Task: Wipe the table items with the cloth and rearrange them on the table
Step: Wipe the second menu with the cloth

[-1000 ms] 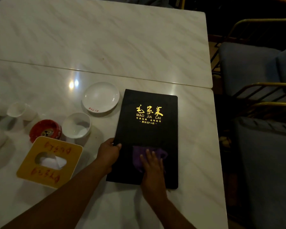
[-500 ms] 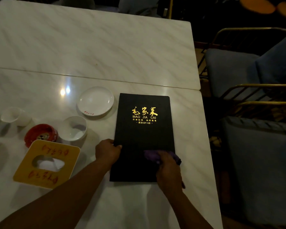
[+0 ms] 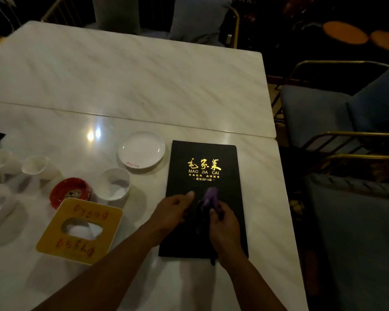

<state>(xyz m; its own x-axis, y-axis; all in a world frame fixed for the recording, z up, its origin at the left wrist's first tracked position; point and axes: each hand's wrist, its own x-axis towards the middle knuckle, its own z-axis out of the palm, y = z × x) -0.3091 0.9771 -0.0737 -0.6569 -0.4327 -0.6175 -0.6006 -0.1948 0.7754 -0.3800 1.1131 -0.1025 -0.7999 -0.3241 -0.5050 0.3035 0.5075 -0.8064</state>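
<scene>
Along the right side of a marble table (image 3: 265,209), a person's right hand (image 3: 225,227) pinches a bunched purple cloth (image 3: 209,198) over the middle of a black menu (image 3: 230,167), which lies flat, its gold title toward the far end. The left hand (image 3: 171,212) sits over the menu's left half with one digit stretched toward the cloth. Its other fingers are tucked under, so whether they press the cover or hold anything cannot be told. The step in hand looks to be wiping the menu's cover. It would likely go best with the cloth opened out flat under the fingers rather than wadded, drawn in long overlapping strokes from the title to the near edge. The left hand should pin the cover near its left edge so the menu does not skate on the glossy top. Strokes should stay clear of the plate (image 3: 141,149) and bowl (image 3: 115,184) just to the left. An ashtray (image 3: 71,193), tissue box (image 3: 79,230) and cups (image 3: 39,167) stand farther left.
</scene>
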